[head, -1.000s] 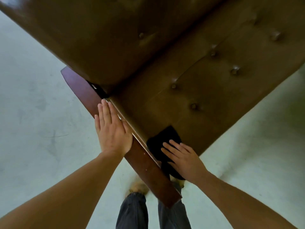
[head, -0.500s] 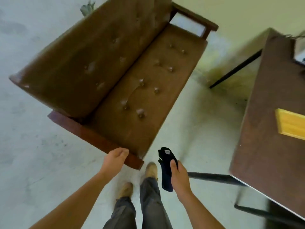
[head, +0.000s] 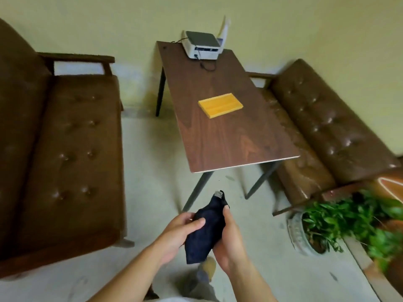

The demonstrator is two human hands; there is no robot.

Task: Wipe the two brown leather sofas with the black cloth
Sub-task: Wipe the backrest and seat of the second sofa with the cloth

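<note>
The black cloth hangs bunched in front of me over the floor, a small white tag at its top end. My left hand grips its left side with the thumb across the fabric. My right hand holds its right edge, fingers curled round it. One brown tufted leather sofa stands at the left with a wooden armrest at its far end. The second brown leather sofa stands at the right against the wall, partly behind the table.
A dark wooden table on black legs stands between the sofas, carrying a yellow block and a white device with a cable. A potted green plant sits on the floor at the right. Pale floor lies ahead of me.
I have turned away from the left sofa toward the table and the second sofa. My left hand left the sofa frame and joined my right hand on the cloth.
</note>
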